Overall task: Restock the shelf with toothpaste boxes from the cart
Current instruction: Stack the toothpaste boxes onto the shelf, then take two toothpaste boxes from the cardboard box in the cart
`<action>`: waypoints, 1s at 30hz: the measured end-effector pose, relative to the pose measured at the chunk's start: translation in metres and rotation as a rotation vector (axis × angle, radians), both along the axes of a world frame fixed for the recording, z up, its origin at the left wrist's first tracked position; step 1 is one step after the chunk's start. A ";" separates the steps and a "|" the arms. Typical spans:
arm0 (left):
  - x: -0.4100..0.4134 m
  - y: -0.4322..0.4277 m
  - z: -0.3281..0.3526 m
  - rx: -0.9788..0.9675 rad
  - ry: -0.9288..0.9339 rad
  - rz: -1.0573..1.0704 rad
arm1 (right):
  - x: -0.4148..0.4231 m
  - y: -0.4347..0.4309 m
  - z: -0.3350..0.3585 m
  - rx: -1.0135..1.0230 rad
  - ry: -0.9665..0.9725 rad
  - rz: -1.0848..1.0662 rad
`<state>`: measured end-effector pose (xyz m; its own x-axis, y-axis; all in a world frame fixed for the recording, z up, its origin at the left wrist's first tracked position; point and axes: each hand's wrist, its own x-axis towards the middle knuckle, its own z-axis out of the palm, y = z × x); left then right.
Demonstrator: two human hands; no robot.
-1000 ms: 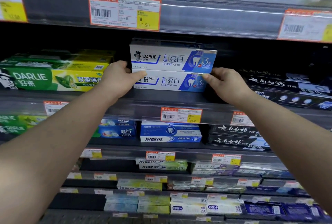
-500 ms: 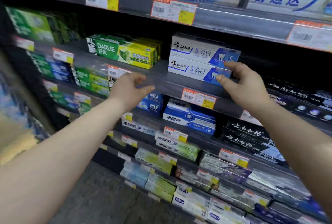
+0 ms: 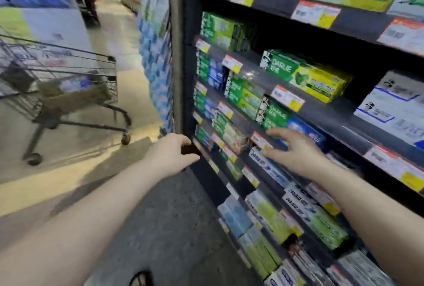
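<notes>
Green and yellow cartons printed "DARLIE" sit on the dark shelf at mid height, with the same name legible on green boxes one tier down. At the right edge, two stacked white toothpaste boxes with blue trim rest on that same mid shelf; their lettering is too smeared to read, though it may be the same brand. Orange and yellow price tags line the shelf fronts, their print blurred. Lower tiers hold white, blue and pale green cartons with Chinese characters.

Both hands hang in front of the lower shelves and hold nothing. The left hand is loosely curled with fingers apart, near the shelving's end post. The right hand is spread flat, fingers extended toward the price strip, not touching any box.

Well to the left stands a wire shopping cart on the tan floor, with blurred blue and white packages inside.
</notes>
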<state>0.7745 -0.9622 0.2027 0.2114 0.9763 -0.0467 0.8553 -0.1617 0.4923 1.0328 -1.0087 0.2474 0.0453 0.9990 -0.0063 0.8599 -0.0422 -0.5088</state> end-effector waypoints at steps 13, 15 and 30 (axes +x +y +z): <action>-0.271 0.081 -0.032 -0.125 0.082 0.308 | -0.259 0.170 -0.035 -0.133 -0.082 0.345; -0.310 0.097 -0.033 -0.136 0.113 0.339 | -0.293 0.195 -0.040 -0.150 -0.075 0.365; -0.448 0.264 -0.078 -0.259 0.157 0.464 | -0.443 0.420 -0.086 -0.264 -0.076 0.528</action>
